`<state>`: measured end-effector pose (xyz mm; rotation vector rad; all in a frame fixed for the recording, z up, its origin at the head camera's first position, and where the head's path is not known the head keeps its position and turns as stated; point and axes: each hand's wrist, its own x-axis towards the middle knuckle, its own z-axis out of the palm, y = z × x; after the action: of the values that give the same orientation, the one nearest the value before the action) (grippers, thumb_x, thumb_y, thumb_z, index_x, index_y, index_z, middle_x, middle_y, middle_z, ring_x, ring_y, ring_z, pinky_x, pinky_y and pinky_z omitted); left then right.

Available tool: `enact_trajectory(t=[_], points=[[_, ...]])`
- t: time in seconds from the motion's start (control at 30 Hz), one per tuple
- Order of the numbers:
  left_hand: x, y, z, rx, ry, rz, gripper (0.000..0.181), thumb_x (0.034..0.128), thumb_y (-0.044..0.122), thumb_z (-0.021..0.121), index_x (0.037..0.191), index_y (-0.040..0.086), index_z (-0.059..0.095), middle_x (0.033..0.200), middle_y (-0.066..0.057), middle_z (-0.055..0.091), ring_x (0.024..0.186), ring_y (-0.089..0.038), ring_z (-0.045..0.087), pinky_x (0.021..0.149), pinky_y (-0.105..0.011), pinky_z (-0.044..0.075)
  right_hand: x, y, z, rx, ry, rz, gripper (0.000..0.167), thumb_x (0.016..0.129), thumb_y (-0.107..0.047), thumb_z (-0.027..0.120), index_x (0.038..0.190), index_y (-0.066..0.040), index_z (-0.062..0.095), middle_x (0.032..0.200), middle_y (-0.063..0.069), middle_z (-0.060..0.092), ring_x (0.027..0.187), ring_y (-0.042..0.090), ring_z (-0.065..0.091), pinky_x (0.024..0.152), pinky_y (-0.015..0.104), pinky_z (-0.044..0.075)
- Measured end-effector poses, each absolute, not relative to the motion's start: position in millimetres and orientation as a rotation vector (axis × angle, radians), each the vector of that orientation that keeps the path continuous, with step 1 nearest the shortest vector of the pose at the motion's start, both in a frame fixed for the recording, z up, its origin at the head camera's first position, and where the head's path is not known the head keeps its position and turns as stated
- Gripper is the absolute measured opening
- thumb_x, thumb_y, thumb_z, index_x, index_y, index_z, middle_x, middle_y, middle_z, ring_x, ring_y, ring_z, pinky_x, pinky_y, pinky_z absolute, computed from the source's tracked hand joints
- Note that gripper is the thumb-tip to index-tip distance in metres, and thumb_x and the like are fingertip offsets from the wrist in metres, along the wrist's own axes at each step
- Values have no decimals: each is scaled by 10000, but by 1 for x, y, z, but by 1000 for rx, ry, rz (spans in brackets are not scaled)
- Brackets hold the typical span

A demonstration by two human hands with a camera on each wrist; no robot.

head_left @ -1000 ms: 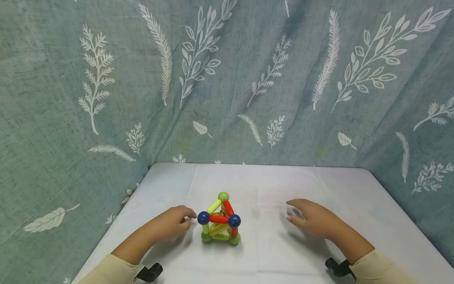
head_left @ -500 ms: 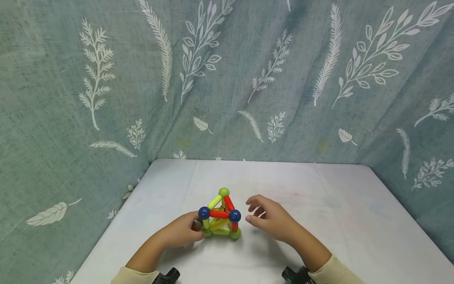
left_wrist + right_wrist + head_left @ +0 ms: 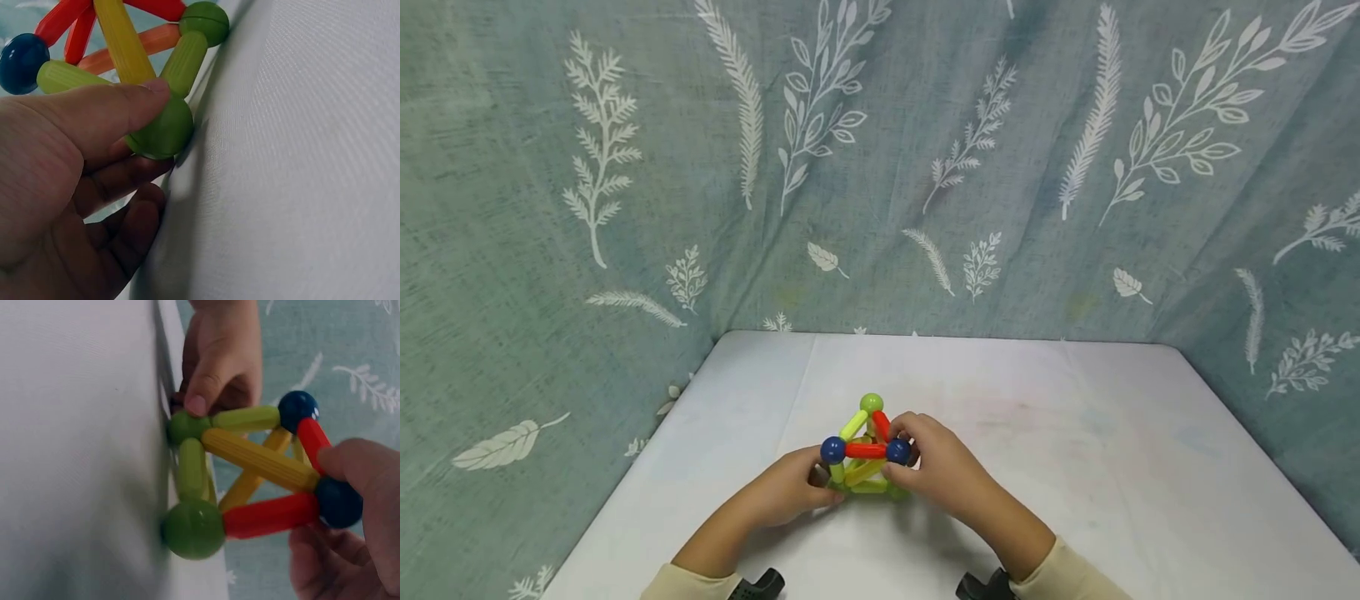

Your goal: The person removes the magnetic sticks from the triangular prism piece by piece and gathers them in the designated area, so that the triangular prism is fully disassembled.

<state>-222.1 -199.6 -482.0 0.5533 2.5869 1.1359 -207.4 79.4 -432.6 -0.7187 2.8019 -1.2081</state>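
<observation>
A frame of coloured rods and balls (image 3: 866,451) stands on the white table. My left hand (image 3: 785,490) grips its lower left green ball (image 3: 164,130), thumb on top and fingers beneath in the left wrist view. On the other side, my right hand (image 3: 946,467) pinches the upper right blue ball (image 3: 898,452), which joins red rods (image 3: 272,515) and a yellow rod (image 3: 261,460). Another green ball (image 3: 194,529) at the base shows in the right wrist view, untouched. A light green ball (image 3: 871,403) tops the frame.
The white table (image 3: 1120,467) extends around the frame. Behind it and along both sides hangs a grey-green cloth (image 3: 865,275) with white leaf prints. Black wrist straps show at both sleeves, near the lower edge of the head view.
My right hand has moved left from over the table and taken hold of the blue ball. My left hand has moved right and closed round the lower green ball. The frame has barely moved.
</observation>
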Motion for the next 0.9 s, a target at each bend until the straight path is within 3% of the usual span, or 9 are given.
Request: enact_trajectory(t=[0.17,0.4,0.7,0.9], points=[[-220,-198,-481,549,2596,1135,482,849,285,887,1280,239,675,925,22,660,806,-182,587,650,-326,502,-199,69,-431,-542,2946,-1190,339,875,-325,830,1110,-202,619,943,-78,606,771,127,573,679,249,515],[-218,-197,-481,561,2589,1140,453,865,293,875,1267,257,668,987,35,683,856,-186,607,704,-347,510,-189,64,-434,-321,2773,-1504,330,885,-249,826,1120,-172,608,1009,0,654,740,154,595,610,250,552],[-217,-195,-483,541,2602,1134,460,866,304,874,1274,254,665,990,39,687,859,-185,608,720,-362,510,-187,64,-436,-271,2694,-1636,280,884,-229,819,1070,-186,613,1006,7,656,719,154,611,599,275,556],[-218,-195,-482,531,2606,1123,502,856,334,881,1304,264,666,1052,37,699,902,-184,610,804,-427,524,-190,64,-435,-283,2719,-1606,244,878,-192,797,1075,-198,652,1003,-2,654,751,156,612,628,247,573]])
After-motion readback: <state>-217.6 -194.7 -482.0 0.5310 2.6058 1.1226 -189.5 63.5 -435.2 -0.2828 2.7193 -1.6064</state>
